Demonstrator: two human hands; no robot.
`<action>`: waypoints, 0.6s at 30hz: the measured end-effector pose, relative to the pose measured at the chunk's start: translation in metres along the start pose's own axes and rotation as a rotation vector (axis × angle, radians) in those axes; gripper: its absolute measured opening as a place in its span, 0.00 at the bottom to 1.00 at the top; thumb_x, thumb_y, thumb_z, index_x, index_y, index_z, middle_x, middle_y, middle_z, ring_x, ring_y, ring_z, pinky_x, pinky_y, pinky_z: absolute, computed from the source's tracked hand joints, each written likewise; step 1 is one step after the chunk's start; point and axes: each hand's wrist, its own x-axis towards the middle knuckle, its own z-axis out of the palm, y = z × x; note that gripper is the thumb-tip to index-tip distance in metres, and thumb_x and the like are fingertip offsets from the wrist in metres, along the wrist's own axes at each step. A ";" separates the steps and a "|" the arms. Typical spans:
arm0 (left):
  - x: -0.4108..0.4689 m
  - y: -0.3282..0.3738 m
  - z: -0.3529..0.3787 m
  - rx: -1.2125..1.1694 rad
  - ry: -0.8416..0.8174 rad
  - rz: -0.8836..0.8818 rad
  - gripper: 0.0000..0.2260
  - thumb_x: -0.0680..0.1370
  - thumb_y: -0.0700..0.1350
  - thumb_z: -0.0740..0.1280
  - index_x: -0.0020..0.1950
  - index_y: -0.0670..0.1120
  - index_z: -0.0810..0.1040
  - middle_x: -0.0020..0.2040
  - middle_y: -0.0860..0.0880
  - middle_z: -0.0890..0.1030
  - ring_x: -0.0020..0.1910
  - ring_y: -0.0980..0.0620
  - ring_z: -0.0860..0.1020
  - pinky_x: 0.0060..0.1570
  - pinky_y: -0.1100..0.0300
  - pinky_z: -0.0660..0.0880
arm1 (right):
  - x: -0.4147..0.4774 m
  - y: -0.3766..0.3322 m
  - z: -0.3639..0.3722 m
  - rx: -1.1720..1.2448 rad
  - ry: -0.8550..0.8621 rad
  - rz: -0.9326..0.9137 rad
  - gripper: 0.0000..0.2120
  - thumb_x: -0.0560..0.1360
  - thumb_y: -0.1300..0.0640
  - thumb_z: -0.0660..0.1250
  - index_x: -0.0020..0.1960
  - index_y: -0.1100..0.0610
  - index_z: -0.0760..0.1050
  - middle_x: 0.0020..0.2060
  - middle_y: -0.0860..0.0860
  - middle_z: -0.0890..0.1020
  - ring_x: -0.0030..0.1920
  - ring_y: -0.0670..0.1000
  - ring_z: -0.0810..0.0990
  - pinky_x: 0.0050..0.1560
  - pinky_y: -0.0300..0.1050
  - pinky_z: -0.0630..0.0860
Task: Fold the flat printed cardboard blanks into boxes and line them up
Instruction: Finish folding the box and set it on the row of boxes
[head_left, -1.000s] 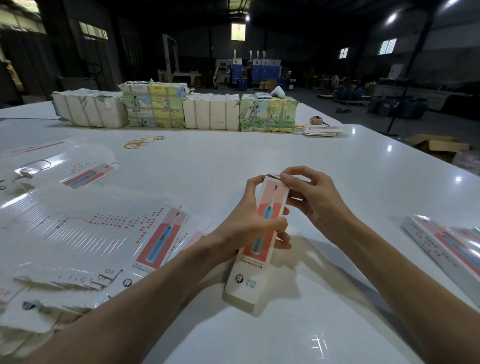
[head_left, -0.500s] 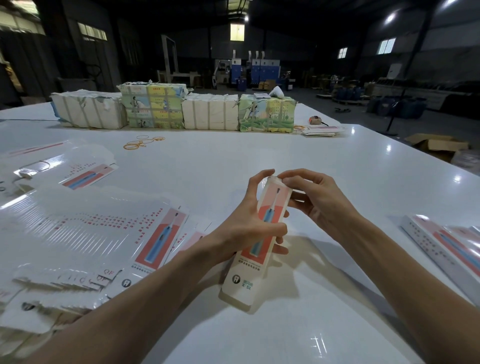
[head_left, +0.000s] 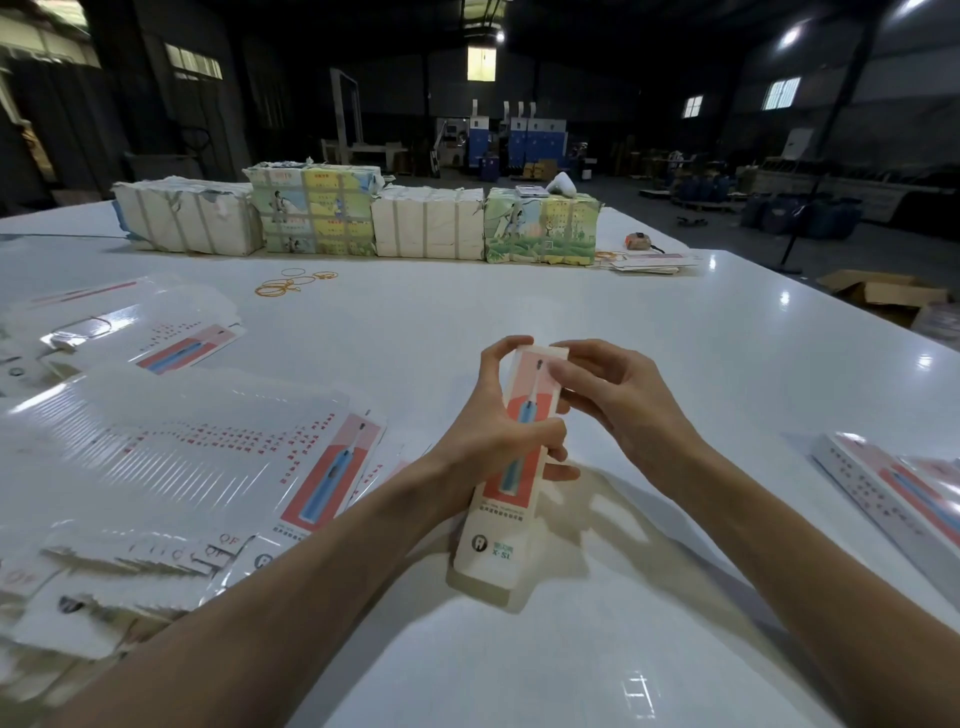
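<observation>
Two hands hold the box (head_left: 511, 467): left grip (head_left: 493, 431) wraps its middle, right grip (head_left: 618, 400) pinches its top.

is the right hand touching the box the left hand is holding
Touching. The head view shows the right hand with its fingertips pressed on the far top end of the box, while the left hand wraps its middle.

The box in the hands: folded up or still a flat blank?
Folded up: the box shows a printed front plus a side wall and bottom end. The left hand grips it; the right hand works its top end.
</observation>
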 end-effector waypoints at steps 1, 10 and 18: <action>0.000 0.000 0.000 -0.019 -0.003 -0.009 0.43 0.72 0.34 0.77 0.72 0.68 0.61 0.55 0.44 0.79 0.45 0.46 0.87 0.41 0.49 0.85 | -0.001 0.000 0.001 -0.077 0.020 -0.049 0.11 0.80 0.56 0.73 0.61 0.59 0.83 0.52 0.53 0.88 0.56 0.56 0.87 0.55 0.47 0.85; -0.001 0.002 0.005 -0.055 -0.038 -0.064 0.40 0.74 0.35 0.76 0.72 0.67 0.60 0.58 0.44 0.80 0.44 0.45 0.87 0.43 0.48 0.85 | -0.004 0.003 -0.003 -0.203 0.052 -0.167 0.09 0.80 0.56 0.73 0.58 0.58 0.86 0.50 0.49 0.89 0.51 0.53 0.89 0.51 0.44 0.85; -0.001 0.003 0.003 -0.341 0.094 -0.065 0.36 0.76 0.38 0.75 0.74 0.60 0.58 0.62 0.38 0.78 0.47 0.42 0.86 0.49 0.46 0.85 | -0.006 0.012 0.013 -0.518 0.027 -0.236 0.15 0.84 0.55 0.66 0.71 0.49 0.72 0.62 0.50 0.77 0.58 0.43 0.81 0.47 0.35 0.82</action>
